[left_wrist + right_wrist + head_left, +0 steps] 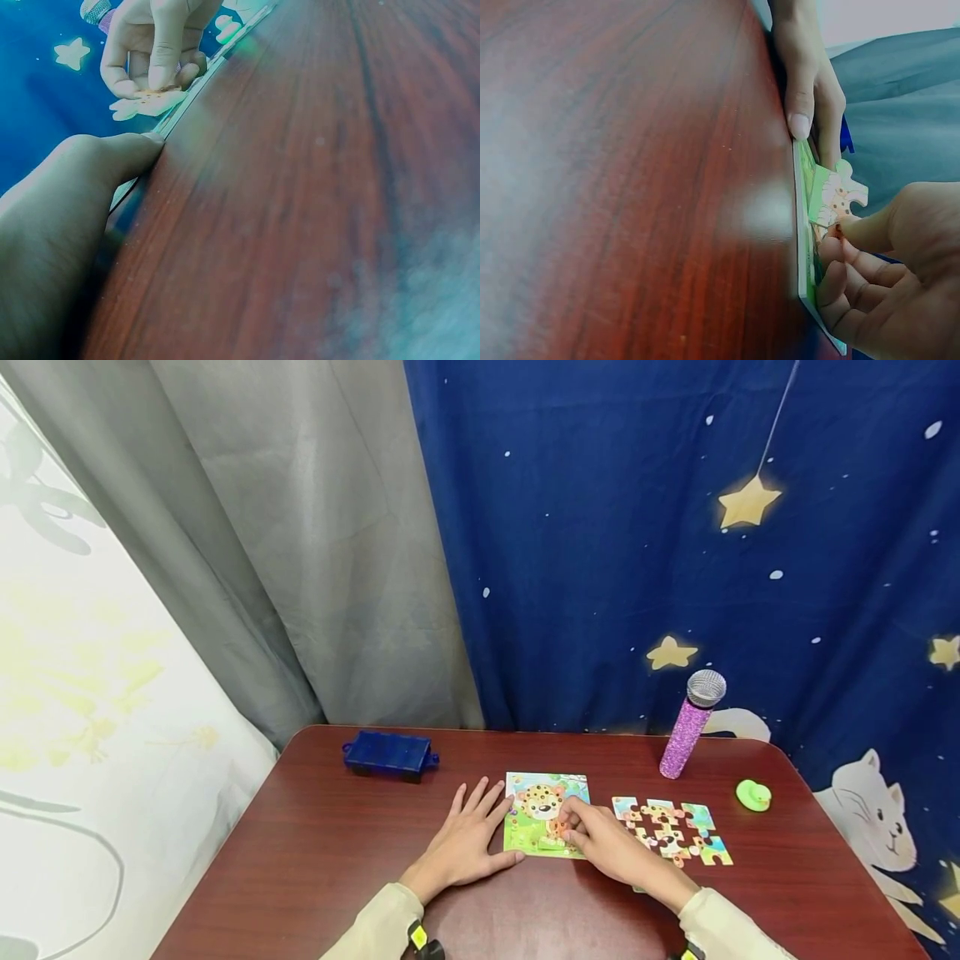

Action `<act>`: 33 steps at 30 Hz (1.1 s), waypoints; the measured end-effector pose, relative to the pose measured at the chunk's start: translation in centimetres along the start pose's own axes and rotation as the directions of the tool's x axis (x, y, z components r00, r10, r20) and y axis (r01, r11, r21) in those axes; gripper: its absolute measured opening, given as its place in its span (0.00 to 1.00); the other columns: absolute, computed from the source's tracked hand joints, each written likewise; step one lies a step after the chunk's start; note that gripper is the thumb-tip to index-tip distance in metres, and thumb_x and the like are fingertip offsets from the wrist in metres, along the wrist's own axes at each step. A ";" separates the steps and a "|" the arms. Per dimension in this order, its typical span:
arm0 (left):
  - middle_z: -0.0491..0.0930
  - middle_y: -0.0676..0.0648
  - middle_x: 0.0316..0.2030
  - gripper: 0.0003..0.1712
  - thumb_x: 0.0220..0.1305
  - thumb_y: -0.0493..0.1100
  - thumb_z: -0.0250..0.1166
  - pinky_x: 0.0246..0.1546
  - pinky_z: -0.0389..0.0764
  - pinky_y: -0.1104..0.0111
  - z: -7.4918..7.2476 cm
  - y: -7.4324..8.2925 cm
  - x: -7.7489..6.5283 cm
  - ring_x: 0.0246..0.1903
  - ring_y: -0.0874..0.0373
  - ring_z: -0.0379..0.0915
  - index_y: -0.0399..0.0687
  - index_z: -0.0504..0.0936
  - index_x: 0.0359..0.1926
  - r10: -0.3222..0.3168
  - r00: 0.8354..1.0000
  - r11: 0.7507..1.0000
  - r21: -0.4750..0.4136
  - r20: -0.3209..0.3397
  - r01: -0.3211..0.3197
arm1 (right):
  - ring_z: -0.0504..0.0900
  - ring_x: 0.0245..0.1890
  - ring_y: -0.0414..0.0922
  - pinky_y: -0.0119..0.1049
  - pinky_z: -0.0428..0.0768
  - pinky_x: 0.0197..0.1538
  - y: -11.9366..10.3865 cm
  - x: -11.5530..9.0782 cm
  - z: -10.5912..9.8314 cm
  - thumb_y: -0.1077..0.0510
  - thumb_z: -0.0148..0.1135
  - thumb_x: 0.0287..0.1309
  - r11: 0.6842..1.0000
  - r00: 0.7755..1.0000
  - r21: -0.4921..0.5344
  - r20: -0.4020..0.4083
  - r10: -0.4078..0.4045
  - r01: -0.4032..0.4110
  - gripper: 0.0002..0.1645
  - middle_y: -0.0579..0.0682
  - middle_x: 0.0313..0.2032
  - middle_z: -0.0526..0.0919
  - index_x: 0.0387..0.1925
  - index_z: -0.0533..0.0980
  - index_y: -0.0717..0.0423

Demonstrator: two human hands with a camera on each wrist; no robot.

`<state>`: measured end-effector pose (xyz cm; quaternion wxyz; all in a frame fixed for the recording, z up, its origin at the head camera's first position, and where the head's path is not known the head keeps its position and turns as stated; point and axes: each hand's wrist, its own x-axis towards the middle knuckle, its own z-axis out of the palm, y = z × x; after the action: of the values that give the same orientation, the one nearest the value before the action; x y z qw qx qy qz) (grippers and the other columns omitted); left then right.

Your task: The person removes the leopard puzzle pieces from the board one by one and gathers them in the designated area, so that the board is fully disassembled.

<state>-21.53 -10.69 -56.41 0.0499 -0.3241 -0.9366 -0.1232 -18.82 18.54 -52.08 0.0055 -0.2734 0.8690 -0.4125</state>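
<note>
A puzzle board printed with a spotted leopard cub lies flat on the table. My left hand rests beside its left edge with the fingers spread, and in the right wrist view the thumb is right at the board's near corner. Over the board's right half, my right hand pinches a jigsaw piece between thumb and fingers. Green, white and spotted orange show on this piece, which is tilted above the board in both wrist views. The fingers hide part of it.
Several loose jigsaw pieces lie right of the board, partly behind my right forearm. A purple glitter microphone stands at the back right, near a green toy duck. A blue toy wagon sits at the back left.
</note>
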 end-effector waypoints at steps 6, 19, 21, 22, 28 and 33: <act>0.57 0.44 0.87 0.56 0.72 0.82 0.54 0.82 0.44 0.34 0.1 0.0 0.0 0.87 0.40 0.44 0.53 0.66 0.86 -0.002 1.000 1.000 0.003 -0.001 0.002 | 0.86 0.36 0.38 0.34 0.86 0.42 -0.1 -0.6 0.2 0.66 0.69 0.74 1.000 0.998 0.011 -0.062 0.007 -0.006 0.07 0.43 0.36 0.86 0.43 0.79 0.52; 0.57 0.44 0.86 0.55 0.73 0.82 0.54 0.82 0.44 0.33 0.0 0.0 0.0 0.87 0.40 0.44 0.53 0.66 0.86 0.000 1.000 1.000 0.000 0.001 0.000 | 0.83 0.33 0.37 0.32 0.82 0.36 -0.1 -2.6 -1.9 0.66 0.71 0.73 0.998 0.982 0.015 -0.181 0.060 -0.058 0.09 0.40 0.34 0.86 0.42 0.80 0.49; 0.57 0.44 0.86 0.55 0.73 0.82 0.54 0.82 0.44 0.33 0.1 0.0 0.0 0.87 0.40 0.43 0.53 0.66 0.86 0.000 1.000 1.000 -0.002 0.002 0.000 | 0.83 0.32 0.38 0.32 0.82 0.35 0.0 -3.0 -2.4 0.66 0.70 0.73 0.995 0.977 0.035 -0.191 0.096 -0.091 0.08 0.41 0.34 0.86 0.43 0.80 0.49; 0.57 0.44 0.86 0.55 0.73 0.82 0.54 0.82 0.44 0.33 0.1 0.0 0.0 0.87 0.40 0.44 0.53 0.66 0.86 0.001 1.000 1.000 -0.002 0.002 -0.001 | 0.83 0.32 0.39 0.32 0.82 0.34 0.1 -3.2 -2.7 0.66 0.70 0.73 0.993 0.974 0.049 -0.196 0.112 -0.105 0.08 0.43 0.34 0.86 0.43 0.80 0.50; 0.57 0.43 0.86 0.55 0.73 0.82 0.54 0.82 0.44 0.33 0.0 0.0 0.0 0.87 0.39 0.44 0.53 0.66 0.86 0.001 1.000 1.000 -0.009 0.003 -0.001 | 0.84 0.30 0.44 0.32 0.82 0.32 0.5 -4.7 -4.4 0.67 0.69 0.74 0.983 0.950 0.063 -0.253 0.184 -0.174 0.07 0.44 0.34 0.85 0.44 0.81 0.52; 0.57 0.43 0.86 0.55 0.73 0.82 0.55 0.82 0.44 0.32 -0.1 0.1 -0.1 0.87 0.39 0.43 0.54 0.65 0.87 -0.001 1.000 1.000 -0.017 0.002 0.001 | 0.85 0.29 0.47 0.31 0.82 0.32 1.0 -5.7 -5.7 0.68 0.69 0.73 0.982 0.937 0.052 -0.294 0.188 -0.180 0.07 0.45 0.33 0.85 0.44 0.81 0.53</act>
<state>-21.38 -10.72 -56.30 0.0461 -0.3240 -0.9359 -0.1306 -15.79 25.87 -50.29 -0.0834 -0.1257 0.8765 -0.4572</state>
